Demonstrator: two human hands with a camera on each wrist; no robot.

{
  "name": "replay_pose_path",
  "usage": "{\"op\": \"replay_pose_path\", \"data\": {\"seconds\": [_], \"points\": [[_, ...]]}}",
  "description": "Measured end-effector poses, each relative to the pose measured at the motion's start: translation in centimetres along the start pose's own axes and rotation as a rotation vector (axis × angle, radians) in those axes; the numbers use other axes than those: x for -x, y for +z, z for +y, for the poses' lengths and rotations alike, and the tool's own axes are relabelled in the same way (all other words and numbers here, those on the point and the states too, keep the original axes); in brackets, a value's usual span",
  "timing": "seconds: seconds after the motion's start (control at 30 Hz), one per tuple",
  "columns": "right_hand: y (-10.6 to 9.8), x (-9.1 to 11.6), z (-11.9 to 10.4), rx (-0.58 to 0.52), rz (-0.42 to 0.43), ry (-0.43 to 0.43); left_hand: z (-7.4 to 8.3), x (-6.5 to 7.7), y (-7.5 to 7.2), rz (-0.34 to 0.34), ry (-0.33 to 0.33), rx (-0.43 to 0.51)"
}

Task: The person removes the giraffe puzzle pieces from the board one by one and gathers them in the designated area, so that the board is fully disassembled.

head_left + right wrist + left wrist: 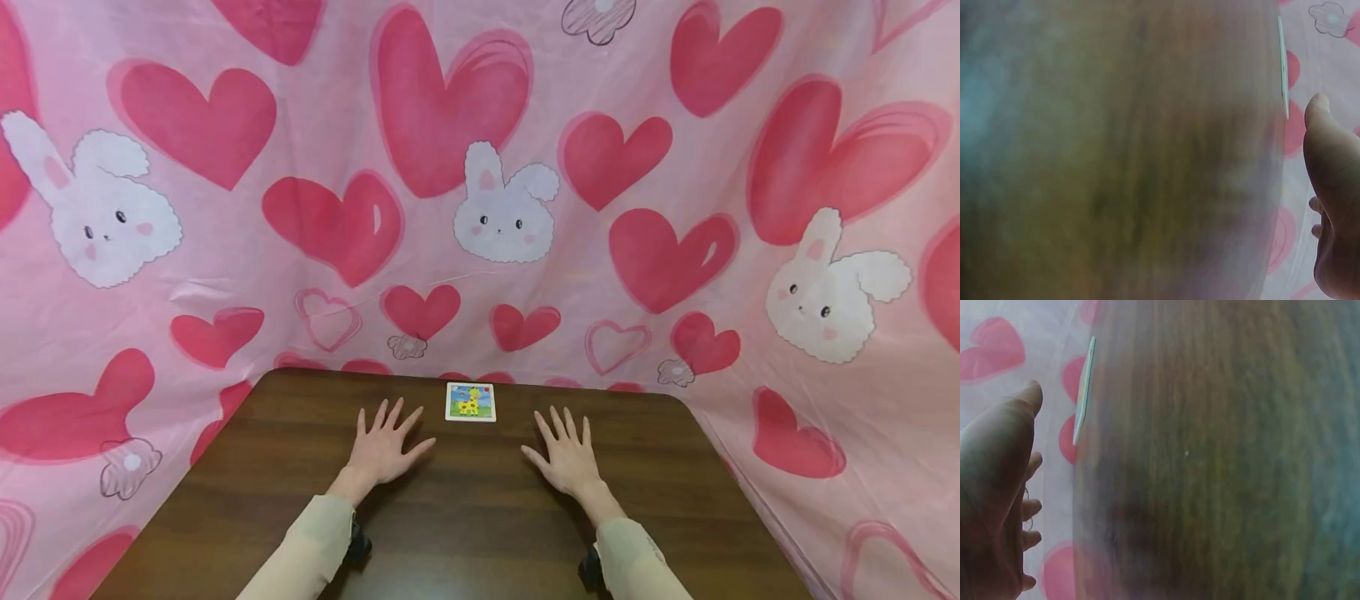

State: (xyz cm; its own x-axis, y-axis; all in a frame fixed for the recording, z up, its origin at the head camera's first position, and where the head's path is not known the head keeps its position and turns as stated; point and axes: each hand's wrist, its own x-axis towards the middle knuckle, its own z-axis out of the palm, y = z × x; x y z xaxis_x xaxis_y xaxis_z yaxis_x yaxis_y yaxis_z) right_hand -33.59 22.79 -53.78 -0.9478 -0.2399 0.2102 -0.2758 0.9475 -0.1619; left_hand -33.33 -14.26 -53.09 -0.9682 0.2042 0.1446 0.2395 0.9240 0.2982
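A small square picture board with a white border and a yellow giraffe on it lies flat near the table's far edge. To its left, my left hand is held palm down with fingers spread, holding nothing. My right hand mirrors it on the other side, fingers spread too and nothing in it. In the left wrist view the board appears edge-on as a thin pale strip beyond the thumb. The right wrist view also shows its thin edge, ahead of the thumb.
The dark brown wooden table has rounded far corners. Behind it and along both sides hangs a pink cloth printed with red hearts and white rabbits. Dark straps with small devices sit at the wrists, by light sleeves.
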Motion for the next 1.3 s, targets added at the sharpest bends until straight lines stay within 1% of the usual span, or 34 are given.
{"op": "replay_pose_path", "data": {"seconds": [0.2,0.4,0.47,0.6,0.7,0.8,0.93,1.1,1.2,1.3], "points": [[0.3,-0.3,-0.1,-0.006,-0.013,-0.005,0.0,-0.6,0.1,-0.017,-0.001,-0.009],[0.0,-1.2,0.1,-0.001,-0.01,-0.011,-0.1,-1.4,-0.2,-0.021,-0.006,-0.004],[-0.1,-1.4,0.2,-0.002,-0.015,-0.009,0.0,-1.6,-0.1,-0.035,-0.012,-0.005],[-0.3,-1.9,0.3,-0.021,-0.024,-0.001,0.5,-2.2,-0.1,-0.051,-0.015,0.024],[-0.4,-2.3,0.2,-0.031,-0.048,0.001,0.7,-2.7,-0.1,-0.073,-0.023,0.046],[-0.5,-2.9,0.2,-0.029,-0.071,0.004,0.4,-3.3,-0.2,-0.091,-0.043,0.054],[-0.9,-3.8,0.4,-0.026,-0.071,0.001,-0.1,-4.2,-0.7,-0.095,-0.07,0.037],[-1.3,-4.7,0.5,-0.022,-0.093,0.027,-0.4,-4.9,-1.2,-0.109,-0.083,0.04],[-1.4,-5.1,0.3,-0.069,-0.104,0.045,-0.4,-5.2,-1.1,-0.115,-0.098,0.065],[-1.1,-5.4,-0.2,-0.14,-0.119,0.066,-0.4,-5.4,-0.7,-0.116,-0.133,0.1]]}}
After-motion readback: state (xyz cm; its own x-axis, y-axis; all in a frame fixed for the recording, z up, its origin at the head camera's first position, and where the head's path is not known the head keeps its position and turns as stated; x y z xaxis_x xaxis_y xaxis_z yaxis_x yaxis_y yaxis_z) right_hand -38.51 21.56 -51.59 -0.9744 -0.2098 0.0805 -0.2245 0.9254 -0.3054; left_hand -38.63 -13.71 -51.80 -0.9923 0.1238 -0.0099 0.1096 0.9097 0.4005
